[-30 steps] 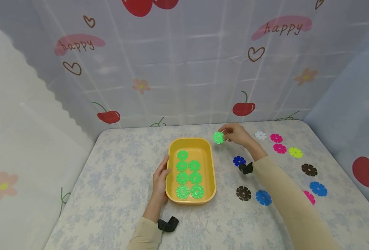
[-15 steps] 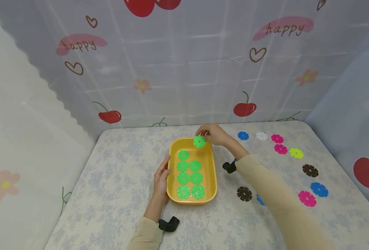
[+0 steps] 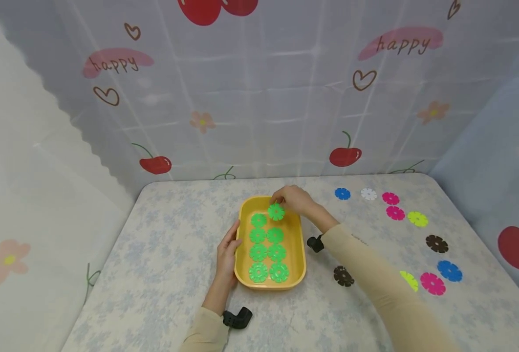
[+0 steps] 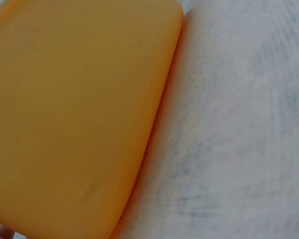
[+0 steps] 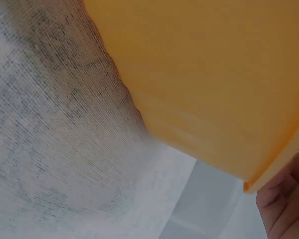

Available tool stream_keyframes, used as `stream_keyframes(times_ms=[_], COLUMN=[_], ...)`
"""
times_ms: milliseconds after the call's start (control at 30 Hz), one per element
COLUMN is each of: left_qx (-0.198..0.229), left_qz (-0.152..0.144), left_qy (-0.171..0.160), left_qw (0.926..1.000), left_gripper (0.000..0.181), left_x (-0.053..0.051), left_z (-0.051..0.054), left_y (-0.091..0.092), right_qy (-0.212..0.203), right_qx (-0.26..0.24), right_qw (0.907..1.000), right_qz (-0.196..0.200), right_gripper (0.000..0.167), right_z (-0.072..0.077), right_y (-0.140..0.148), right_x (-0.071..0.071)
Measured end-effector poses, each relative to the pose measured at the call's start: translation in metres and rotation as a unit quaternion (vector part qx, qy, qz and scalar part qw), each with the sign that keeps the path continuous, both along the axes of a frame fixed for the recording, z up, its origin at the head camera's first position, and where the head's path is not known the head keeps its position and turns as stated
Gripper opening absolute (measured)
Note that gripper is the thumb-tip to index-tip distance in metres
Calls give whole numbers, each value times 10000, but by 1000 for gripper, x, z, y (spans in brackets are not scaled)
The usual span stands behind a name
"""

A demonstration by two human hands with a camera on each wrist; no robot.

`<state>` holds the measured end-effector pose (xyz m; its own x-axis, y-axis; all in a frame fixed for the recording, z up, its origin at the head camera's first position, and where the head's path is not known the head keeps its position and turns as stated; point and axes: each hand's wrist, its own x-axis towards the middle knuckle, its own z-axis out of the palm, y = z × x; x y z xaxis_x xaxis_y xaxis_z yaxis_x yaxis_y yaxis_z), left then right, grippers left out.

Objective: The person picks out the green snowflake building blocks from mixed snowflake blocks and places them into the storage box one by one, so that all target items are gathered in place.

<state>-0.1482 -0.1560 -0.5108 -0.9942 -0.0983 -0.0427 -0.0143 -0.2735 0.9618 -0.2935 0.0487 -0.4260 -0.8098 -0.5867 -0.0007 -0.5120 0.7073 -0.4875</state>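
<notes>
In the head view, my left hand [image 3: 226,256] grips the left side of a yellow plastic tray [image 3: 293,249], its thumb over the rim. My right hand [image 3: 295,199] pinches a green notched snowflake disc [image 3: 276,212] inside the far right part of the tray. Several more green snowflake discs [image 3: 258,252] lie flat in two columns on the tray's floor. From the left wrist, the tray's outer wall [image 4: 79,109] fills much of the view. The right wrist view shows another outer wall [image 5: 204,74] with part of my right hand [image 5: 286,204] by the rim; the disc is hidden there.
Right of the tray, loose snowflake discs lie on the patterned tablecloth [image 3: 171,254]: blue [image 3: 342,194], white [image 3: 368,194], pink [image 3: 395,213], yellow [image 3: 418,219] and brown [image 3: 343,276] among them. My right forearm [image 3: 369,274] crosses above this area. A printed curtain [image 3: 259,98] stands behind the table.
My right hand has carried the green disc leftward from beside the tray, then down into its far right part. The left hand keeps its grip. The blue disc at the back has come into view.
</notes>
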Motion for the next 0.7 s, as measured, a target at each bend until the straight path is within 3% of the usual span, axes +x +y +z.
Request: stream_keyframes(times_ms=[433, 700], left_qx=[-180, -48], left_qz=[14, -10], left_qy=[-95, -56], left_qw=[9998, 10000], left_gripper=[52, 52], left_x=[1, 0], left_z=[-1, -2], left_y=[-1, -1], right_qy=[681, 969], right_qx=[497, 678], right_qw=[9959, 9924], right_qz=[315, 337], right_gripper=[39, 35], right_z=[-16, -23], right_y=[-11, -12], right_x=[3, 1])
